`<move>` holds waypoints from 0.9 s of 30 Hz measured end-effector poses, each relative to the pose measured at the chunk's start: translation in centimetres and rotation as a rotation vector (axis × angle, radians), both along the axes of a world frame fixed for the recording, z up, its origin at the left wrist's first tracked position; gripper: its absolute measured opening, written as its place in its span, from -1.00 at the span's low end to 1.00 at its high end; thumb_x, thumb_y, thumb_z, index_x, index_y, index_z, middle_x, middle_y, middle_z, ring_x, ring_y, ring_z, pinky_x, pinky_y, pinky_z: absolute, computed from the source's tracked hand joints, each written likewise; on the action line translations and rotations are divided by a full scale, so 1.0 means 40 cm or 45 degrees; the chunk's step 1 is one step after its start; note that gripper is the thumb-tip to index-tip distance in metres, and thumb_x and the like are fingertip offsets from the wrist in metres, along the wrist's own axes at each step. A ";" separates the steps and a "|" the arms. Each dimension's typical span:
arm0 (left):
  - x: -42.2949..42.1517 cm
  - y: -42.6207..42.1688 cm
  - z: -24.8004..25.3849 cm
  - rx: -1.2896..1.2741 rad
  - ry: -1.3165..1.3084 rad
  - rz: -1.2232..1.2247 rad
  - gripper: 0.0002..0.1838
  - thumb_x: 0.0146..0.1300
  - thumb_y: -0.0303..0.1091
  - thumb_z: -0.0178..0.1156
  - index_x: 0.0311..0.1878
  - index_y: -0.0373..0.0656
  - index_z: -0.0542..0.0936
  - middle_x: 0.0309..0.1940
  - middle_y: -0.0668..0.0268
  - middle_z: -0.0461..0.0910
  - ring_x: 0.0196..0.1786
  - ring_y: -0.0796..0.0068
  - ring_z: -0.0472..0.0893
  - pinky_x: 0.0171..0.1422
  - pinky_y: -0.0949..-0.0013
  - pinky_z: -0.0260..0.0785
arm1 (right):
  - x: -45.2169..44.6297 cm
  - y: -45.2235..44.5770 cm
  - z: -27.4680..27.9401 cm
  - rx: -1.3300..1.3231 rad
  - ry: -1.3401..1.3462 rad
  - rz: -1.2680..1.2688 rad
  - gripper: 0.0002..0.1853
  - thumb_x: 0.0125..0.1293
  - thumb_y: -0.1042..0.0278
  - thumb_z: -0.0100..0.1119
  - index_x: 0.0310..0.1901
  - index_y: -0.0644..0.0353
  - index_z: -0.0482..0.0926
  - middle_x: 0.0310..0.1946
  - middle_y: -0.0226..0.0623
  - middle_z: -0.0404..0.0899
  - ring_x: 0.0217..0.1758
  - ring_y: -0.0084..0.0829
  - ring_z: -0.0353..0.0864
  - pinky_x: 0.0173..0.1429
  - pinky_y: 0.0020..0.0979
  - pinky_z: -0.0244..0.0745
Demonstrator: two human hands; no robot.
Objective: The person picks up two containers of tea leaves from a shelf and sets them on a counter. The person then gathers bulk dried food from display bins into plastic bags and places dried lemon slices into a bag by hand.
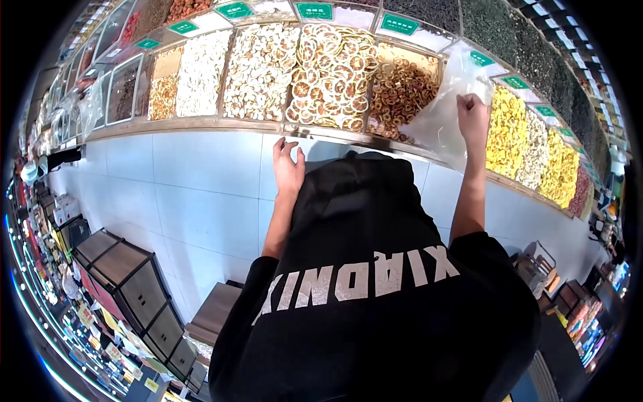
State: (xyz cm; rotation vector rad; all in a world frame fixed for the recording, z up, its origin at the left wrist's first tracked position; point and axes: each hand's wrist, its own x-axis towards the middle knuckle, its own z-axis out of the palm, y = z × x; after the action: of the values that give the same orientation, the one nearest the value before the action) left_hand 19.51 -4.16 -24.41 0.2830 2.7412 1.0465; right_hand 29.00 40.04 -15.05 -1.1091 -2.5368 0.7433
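My right hand is closed in a fist on the top of a clear plastic bag, which hangs down over the display's front edge. The bag looks thin and slack; whether anything is in it I cannot tell. Lower and to the left, my left hand is held over the floor just short of the display's edge, fingers apart and holding nothing. Nearest to it, beyond the edge, are bins of dried citrus slices and pale dried slices. Brown dried rings fill the bin beside the bag.
A wooden ledge runs along the front of the bins. Green labels mark the upper row. Yellow dried flowers lie right of the bag. Behind me stand dark-framed cabinets on the tiled floor. Another person's dark sleeve shows far left.
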 end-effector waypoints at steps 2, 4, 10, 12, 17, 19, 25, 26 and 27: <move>-0.011 -0.013 -0.012 0.024 -0.013 -0.023 -0.80 0.31 -0.35 0.28 -0.08 -0.26 0.65 0.32 -0.09 0.38 0.31 -0.10 0.46 0.42 0.05 0.32 | -0.029 -0.025 0.059 0.001 0.023 0.070 -0.75 0.37 0.27 0.29 -0.32 0.30 0.56 -0.56 -0.13 0.58 -0.51 -0.18 0.54 -0.29 -0.27 0.48; -0.019 -0.045 -0.017 0.056 -0.040 -0.053 -0.81 0.26 -0.37 0.33 -0.13 -0.25 0.65 0.33 -0.09 0.37 0.31 -0.11 0.45 0.42 0.05 0.32 | -0.066 -0.078 0.078 -0.075 0.054 0.085 -0.74 0.37 0.25 0.28 -0.33 0.29 0.54 -0.58 -0.15 0.54 -0.52 -0.21 0.49 -0.28 -0.27 0.47; -0.043 -0.193 -0.031 0.067 -0.032 -0.110 -0.85 0.19 -0.40 0.41 -0.34 -0.28 0.66 0.31 -0.10 0.43 0.31 -0.11 0.47 0.41 0.04 0.32 | -0.171 -0.160 -0.082 -0.110 -0.092 0.378 -0.74 0.40 0.19 0.23 -0.21 0.27 0.55 -0.38 -0.02 0.63 -0.32 -0.14 0.65 -0.11 -0.16 0.53; -0.052 -0.260 -0.041 0.073 0.043 -0.121 -0.85 0.21 -0.39 0.40 -0.34 -0.28 0.70 0.27 -0.07 0.49 0.25 -0.06 0.54 0.35 0.07 0.39 | -0.196 -0.187 -0.112 0.112 -0.258 0.505 -0.71 0.40 0.17 0.22 -0.16 0.28 0.56 -0.29 0.06 0.66 -0.21 -0.08 0.71 -0.01 -0.11 0.56; -0.070 -0.432 -0.079 0.084 0.078 -0.082 -0.86 0.29 -0.38 0.33 -0.20 -0.26 0.73 0.23 -0.05 0.53 0.14 -0.03 0.61 0.19 0.12 0.50 | -0.228 -0.338 -0.062 0.500 -0.466 0.219 -0.59 0.35 0.15 0.26 -0.02 0.38 0.53 -0.03 0.13 0.60 0.06 0.07 0.63 0.13 -0.04 0.57; -0.072 -0.495 -0.081 0.085 0.044 -0.022 -0.84 0.31 -0.38 0.30 -0.13 -0.23 0.73 0.23 -0.04 0.52 0.09 -0.01 0.63 0.10 0.15 0.54 | -0.245 -0.449 -0.016 0.524 -0.333 0.216 -0.58 0.35 0.16 0.27 0.02 0.37 0.52 0.00 0.14 0.57 0.09 0.09 0.60 0.12 -0.02 0.55; -0.071 -0.660 -0.086 0.047 -0.117 0.082 -0.77 0.33 -0.38 0.26 0.01 -0.23 0.67 0.24 -0.15 0.47 0.22 -0.19 0.54 0.31 0.04 0.42 | -0.329 -0.764 -0.070 0.078 -0.140 0.523 -0.59 0.35 0.23 0.23 0.06 0.41 0.50 0.01 0.26 0.52 0.09 0.17 0.57 0.23 -0.02 0.48; -0.070 -0.683 -0.092 0.066 -0.109 0.081 -0.78 0.33 -0.39 0.26 -0.01 -0.23 0.67 0.23 -0.16 0.47 0.21 -0.21 0.54 0.29 0.04 0.43 | -0.352 -0.791 -0.068 0.040 -0.147 0.559 -0.60 0.35 0.23 0.22 0.05 0.41 0.51 0.02 0.25 0.52 0.09 0.16 0.57 0.22 -0.02 0.48; -0.065 -0.708 -0.099 0.073 -0.082 0.068 -0.78 0.33 -0.39 0.26 -0.01 -0.24 0.67 0.23 -0.16 0.47 0.21 -0.21 0.54 0.29 0.04 0.43 | -0.374 -0.802 -0.069 0.000 -0.157 0.594 -0.60 0.36 0.23 0.21 0.04 0.41 0.51 0.03 0.24 0.52 0.10 0.15 0.57 0.22 -0.03 0.49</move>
State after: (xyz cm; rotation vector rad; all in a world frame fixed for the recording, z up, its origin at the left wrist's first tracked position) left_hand 16.90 -32.46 -28.36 0.1821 2.6786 1.1294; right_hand 14.06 7.95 -17.82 -0.5752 -2.9404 0.7996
